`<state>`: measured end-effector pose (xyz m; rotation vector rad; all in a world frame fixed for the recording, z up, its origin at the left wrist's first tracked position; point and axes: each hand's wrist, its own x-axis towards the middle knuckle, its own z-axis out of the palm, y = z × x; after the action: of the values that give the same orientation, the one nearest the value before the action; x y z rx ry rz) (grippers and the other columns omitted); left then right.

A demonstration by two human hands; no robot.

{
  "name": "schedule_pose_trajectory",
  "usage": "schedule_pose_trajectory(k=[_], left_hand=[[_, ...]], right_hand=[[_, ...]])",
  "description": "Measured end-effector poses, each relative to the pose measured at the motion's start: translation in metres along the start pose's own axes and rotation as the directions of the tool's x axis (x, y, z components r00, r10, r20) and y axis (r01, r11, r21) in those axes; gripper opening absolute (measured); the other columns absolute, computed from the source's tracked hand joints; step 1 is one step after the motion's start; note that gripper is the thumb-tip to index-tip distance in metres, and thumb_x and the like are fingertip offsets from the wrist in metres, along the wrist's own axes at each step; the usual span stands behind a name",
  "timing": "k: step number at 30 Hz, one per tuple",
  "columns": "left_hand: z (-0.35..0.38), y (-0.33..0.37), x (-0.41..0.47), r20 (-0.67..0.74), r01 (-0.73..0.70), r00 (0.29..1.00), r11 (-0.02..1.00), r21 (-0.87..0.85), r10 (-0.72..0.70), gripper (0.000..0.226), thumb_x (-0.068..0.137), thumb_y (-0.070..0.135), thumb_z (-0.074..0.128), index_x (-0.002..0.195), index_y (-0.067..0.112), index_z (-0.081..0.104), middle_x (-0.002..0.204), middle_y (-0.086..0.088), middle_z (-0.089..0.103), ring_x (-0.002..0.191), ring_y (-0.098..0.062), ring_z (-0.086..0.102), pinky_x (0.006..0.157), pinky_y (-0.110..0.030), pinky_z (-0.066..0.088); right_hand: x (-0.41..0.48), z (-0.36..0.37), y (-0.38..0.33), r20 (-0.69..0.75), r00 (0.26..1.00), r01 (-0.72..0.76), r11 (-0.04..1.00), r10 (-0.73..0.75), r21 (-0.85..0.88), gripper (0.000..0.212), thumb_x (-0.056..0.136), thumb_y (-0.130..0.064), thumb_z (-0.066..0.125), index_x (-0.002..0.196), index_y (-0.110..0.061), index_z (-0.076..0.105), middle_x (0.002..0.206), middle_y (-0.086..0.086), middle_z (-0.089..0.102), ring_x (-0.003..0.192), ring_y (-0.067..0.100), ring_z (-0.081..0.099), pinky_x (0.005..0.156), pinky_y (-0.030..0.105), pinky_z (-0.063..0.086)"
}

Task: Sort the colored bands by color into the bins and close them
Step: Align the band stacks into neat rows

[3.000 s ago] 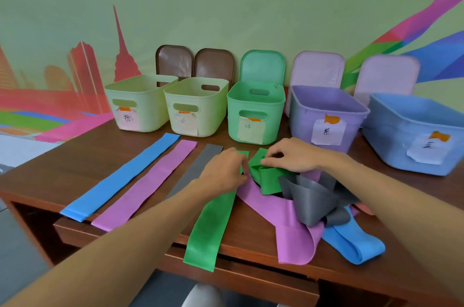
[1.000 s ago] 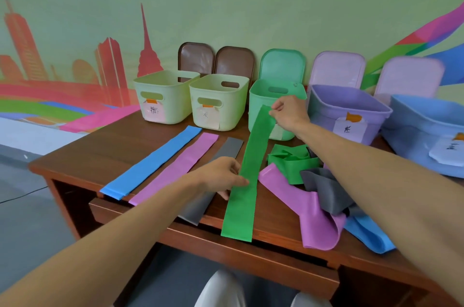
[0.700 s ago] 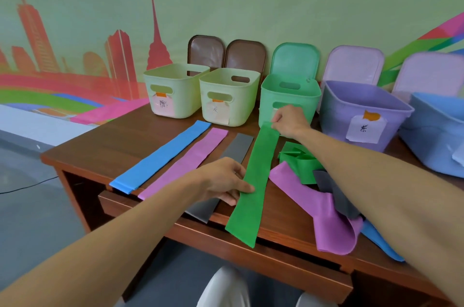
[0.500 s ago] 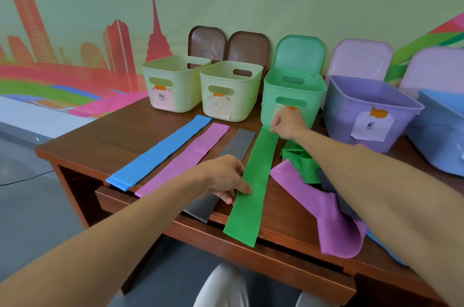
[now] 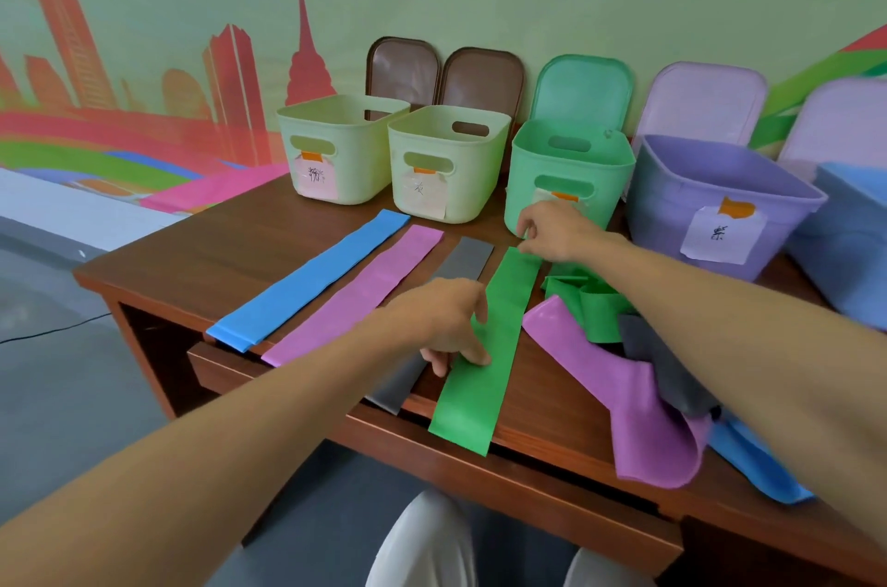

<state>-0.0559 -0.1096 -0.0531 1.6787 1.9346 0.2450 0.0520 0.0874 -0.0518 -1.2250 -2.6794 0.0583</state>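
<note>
A long green band (image 5: 497, 298) lies flat on the table, parallel to the grey band (image 5: 468, 257), the purple band (image 5: 355, 293) and the blue band (image 5: 312, 279); its near end hangs over the table edge. My right hand (image 5: 552, 231) pinches the green band's far end just in front of the green bin (image 5: 571, 173). My left hand (image 5: 446, 322) pinches its left edge near the middle. To the right sits a pile of a folded green band (image 5: 585, 303), a purple band (image 5: 624, 394), a grey band (image 5: 662, 361) and a blue band (image 5: 753, 461).
Two pale yellow-green bins (image 5: 345, 154) (image 5: 451, 164), a purple bin (image 5: 710, 202) and a blue bin (image 5: 849, 241) stand open along the wall beside the green one. Their lids lean on the wall behind them, such as the green lid (image 5: 583, 87). The table's front edge (image 5: 528, 457) is close.
My right hand has lowered the green band's far end from bin height to the table, so the band lies flat beside the grey one. My left hand stays on its edge.
</note>
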Motion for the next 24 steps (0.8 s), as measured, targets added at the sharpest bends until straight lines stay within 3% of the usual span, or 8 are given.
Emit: schedule_pose_trajectory(k=[4,7,11,14,16,19,24], left_hand=[[0.000,-0.003,0.003,-0.037,-0.072,0.996,0.984,0.162,0.079,0.041,0.081,0.030,0.073,0.117,0.017,0.059,0.083,0.002,0.058,0.065,-0.014,0.059,0.061,-0.024,0.048],[0.005,-0.002,0.003,-0.130,-0.142,0.975,0.959,0.247,0.178,0.037,0.082,0.029,0.072,0.116,0.017,0.063,0.094,0.005,0.048,0.085,-0.012,0.047,0.076,-0.023,0.037],[0.012,0.003,0.002,-0.140,-0.213,0.956,0.941,0.264,0.256,0.040,0.086,0.023,0.065,0.126,0.016,0.059,0.114,-0.005,0.053,0.098,-0.016,0.052,0.082,-0.023,0.039],[0.016,0.001,0.004,-0.086,-0.198,0.969,0.940,0.278,0.230,0.042,0.088,0.020,0.061,0.129,0.018,0.055,0.120,-0.007,0.048,0.111,-0.024,0.052,0.093,-0.031,0.041],[0.015,0.004,0.005,-0.080,-0.159,0.978,0.935,0.316,0.193,0.043,0.088,0.020,0.058,0.130,0.023,0.052,0.123,-0.005,0.046,0.115,-0.025,0.049,0.099,-0.038,0.038],[0.016,0.012,0.005,-0.089,-0.096,0.986,0.924,0.371,0.138,0.043,0.086,0.019,0.055,0.128,0.026,0.052,0.125,-0.003,0.044,0.122,-0.025,0.043,0.105,-0.049,0.026],[0.016,0.023,0.002,-0.103,-0.058,0.988,0.900,0.431,0.113,0.036,0.087,0.020,0.051,0.123,0.025,0.056,0.129,-0.002,0.049,0.127,-0.027,0.040,0.108,-0.053,0.019]], right_hand=[[-0.029,-0.019,-0.017,0.138,0.972,0.172,0.975,-0.191,0.143,0.003,0.084,-0.021,0.070,0.084,-0.018,0.070,0.089,-0.001,0.069,0.079,0.009,0.059,0.071,0.020,0.042],[-0.050,-0.028,-0.023,0.237,0.941,0.206,0.963,-0.243,0.172,0.009,0.083,-0.030,0.072,0.084,-0.021,0.071,0.080,-0.012,0.066,0.074,0.003,0.058,0.068,0.019,0.042],[-0.071,-0.034,-0.024,0.418,0.874,0.271,0.963,-0.247,0.002,0.028,0.078,-0.039,0.075,0.096,-0.018,0.072,0.092,-0.007,0.068,0.087,0.011,0.060,0.077,0.025,0.047],[-0.079,-0.026,-0.017,0.362,0.902,0.279,0.958,-0.236,-0.071,0.028,0.079,-0.032,0.075,0.099,-0.014,0.070,0.101,-0.001,0.067,0.091,0.015,0.059,0.077,0.026,0.042],[-0.083,-0.027,-0.011,0.306,0.921,0.277,0.958,-0.241,-0.080,0.022,0.079,-0.030,0.075,0.094,-0.014,0.070,0.096,-0.001,0.065,0.086,0.014,0.056,0.074,0.025,0.039],[-0.089,-0.039,0.001,0.234,0.958,0.197,0.974,-0.167,-0.109,0.014,0.077,-0.027,0.077,0.079,-0.016,0.068,0.085,0.000,0.068,0.077,0.016,0.059,0.070,0.030,0.047],[-0.102,-0.060,0.021,0.120,0.993,0.030,0.996,-0.020,-0.089,0.021,0.073,-0.028,0.080,0.080,-0.010,0.072,0.082,0.003,0.072,0.073,0.016,0.061,0.072,0.031,0.052]])
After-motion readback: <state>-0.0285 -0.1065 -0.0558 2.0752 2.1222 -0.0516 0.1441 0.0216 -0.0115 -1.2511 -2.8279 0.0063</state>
